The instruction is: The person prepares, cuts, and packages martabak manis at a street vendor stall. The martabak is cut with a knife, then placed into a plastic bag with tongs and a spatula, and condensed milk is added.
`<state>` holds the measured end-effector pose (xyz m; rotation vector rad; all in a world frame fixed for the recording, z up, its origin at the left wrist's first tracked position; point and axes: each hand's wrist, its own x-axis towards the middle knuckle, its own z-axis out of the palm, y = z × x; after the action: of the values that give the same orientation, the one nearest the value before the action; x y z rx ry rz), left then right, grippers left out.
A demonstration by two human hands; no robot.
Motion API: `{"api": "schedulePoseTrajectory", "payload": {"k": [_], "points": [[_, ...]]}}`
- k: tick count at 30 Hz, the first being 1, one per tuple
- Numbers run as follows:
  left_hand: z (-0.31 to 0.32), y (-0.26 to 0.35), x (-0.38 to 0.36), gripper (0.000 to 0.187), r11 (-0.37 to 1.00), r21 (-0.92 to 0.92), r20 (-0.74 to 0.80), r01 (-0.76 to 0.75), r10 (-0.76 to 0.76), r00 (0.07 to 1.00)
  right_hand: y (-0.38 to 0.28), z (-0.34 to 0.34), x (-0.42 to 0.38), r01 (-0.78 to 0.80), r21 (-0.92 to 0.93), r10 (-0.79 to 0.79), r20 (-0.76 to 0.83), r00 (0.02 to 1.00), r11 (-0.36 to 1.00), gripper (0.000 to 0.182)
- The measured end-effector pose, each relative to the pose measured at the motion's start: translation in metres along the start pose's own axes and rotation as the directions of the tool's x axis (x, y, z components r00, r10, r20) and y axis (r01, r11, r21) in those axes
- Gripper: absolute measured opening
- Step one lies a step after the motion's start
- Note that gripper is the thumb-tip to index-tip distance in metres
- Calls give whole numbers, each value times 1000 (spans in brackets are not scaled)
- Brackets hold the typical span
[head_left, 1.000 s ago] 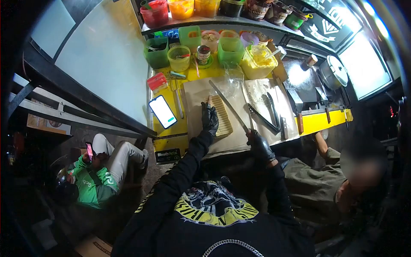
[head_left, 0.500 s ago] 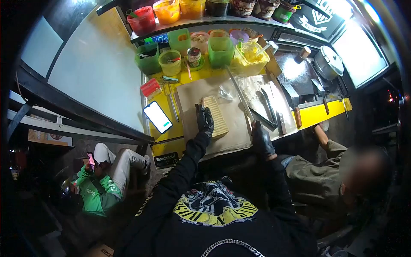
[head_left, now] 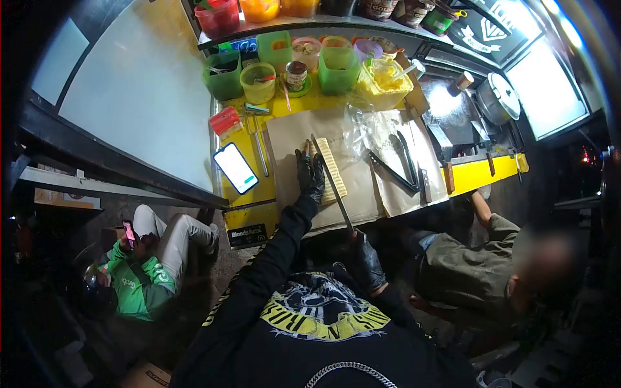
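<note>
A pale yellow, ridged block of bread lies on brown paper on the yellow table. Along its left side rests my left hand, in a black glove, with the fingers around the edge and holding the bread steady. The handle of a long knife is gripped in my black-gloved right hand, close to my body. Its blade runs lengthwise over the bread, right beside my left fingers. How deep the blade sits in the bread cannot be made out.
Black tongs lie right of the bread, near a crumpled clear plastic bag. A lit phone and a long fork are at left. Green tubs line the back. People sit on both sides.
My right hand has moved left and toward my body, bringing the knife from the paper's right side onto the bread. My left hand stays at the bread.
</note>
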<state>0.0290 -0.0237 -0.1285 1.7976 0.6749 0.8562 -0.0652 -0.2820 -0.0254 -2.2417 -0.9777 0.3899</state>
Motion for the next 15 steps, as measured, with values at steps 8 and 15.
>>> {"api": "schedulePoseTrajectory", "payload": {"k": [8, 15], "points": [[11, -17, 3, 47, 852, -522, 31, 48, -37, 999, 19, 39, 33, 214, 32, -200, -243, 949, 976, 33], [4, -12, -2, 45, 989, 115, -49, -94, 100, 994, -1, 25, 25, -54, 120, 76, -184, 980, 991, 32]]}}
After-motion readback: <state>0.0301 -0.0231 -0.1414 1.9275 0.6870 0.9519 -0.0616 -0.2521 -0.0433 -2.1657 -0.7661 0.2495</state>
